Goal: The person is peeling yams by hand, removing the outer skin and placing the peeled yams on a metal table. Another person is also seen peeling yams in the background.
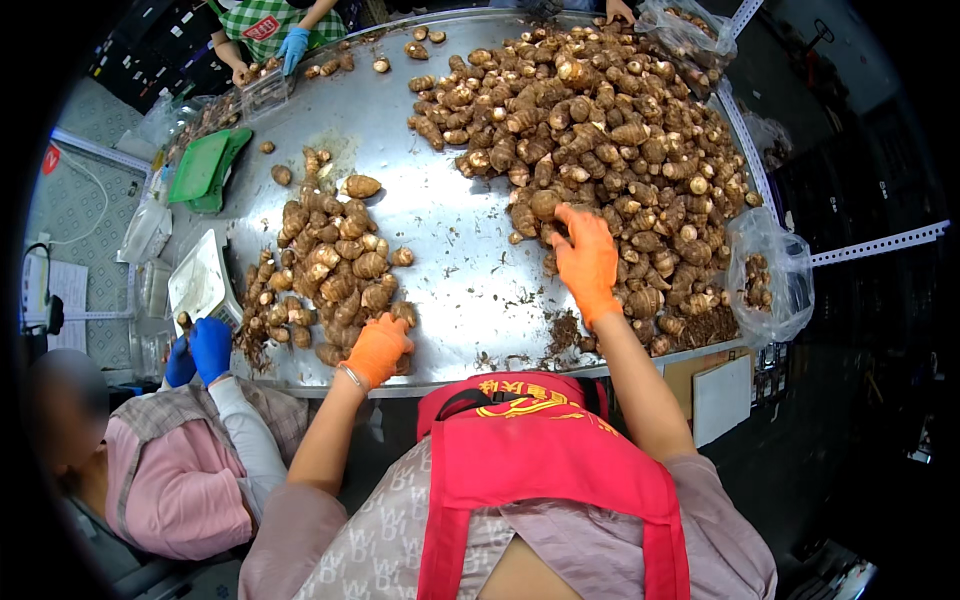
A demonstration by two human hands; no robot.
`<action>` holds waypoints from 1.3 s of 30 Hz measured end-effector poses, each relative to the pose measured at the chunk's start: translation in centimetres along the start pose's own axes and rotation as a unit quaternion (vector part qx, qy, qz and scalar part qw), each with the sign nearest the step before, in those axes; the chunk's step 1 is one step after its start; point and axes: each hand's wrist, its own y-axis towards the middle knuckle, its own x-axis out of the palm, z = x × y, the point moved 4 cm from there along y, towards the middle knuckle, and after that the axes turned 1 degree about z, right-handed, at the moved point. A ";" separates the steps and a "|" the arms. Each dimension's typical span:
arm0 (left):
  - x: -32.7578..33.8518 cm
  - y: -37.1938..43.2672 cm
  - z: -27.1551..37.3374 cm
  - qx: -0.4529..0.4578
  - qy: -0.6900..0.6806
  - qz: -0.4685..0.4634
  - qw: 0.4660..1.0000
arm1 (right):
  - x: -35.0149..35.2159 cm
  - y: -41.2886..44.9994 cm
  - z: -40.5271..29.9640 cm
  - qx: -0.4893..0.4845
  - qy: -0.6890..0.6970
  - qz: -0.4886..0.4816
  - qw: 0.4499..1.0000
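My right hand (pixel 589 259), in an orange glove, reaches over the near left edge of a large heap of taro corms (pixel 622 150). Its thumb and fingers are apart, with the fingertips beside a round brown corm (pixel 544 204). In a matching orange glove, my left hand (pixel 379 349) rests palm down at the near end of a smaller taro pile (pixel 337 255). One corm (pixel 403 313) shows just beyond its fingers. The glove hides whether anything is gripped there. Both piles lie on a metal tabletop (pixel 450 247) scattered with soil and root bits.
To my left, a co-worker's blue-gloved hands (pixel 201 351) hold a corm by a weighing scale (pixel 202 281). Green plastic trays (pixel 208 171) lie farther along. Across the table, another person's blue glove (pixel 293 49) is at a clear plastic box (pixel 266 94). A clear bag (pixel 772 277) hangs over the right edge.
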 end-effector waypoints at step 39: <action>-6.5 8.5 13.7 0.020 -0.908 0.036 0.416 | -5.8 -8.2 -9.2 -0.068 0.215 -0.049 0.973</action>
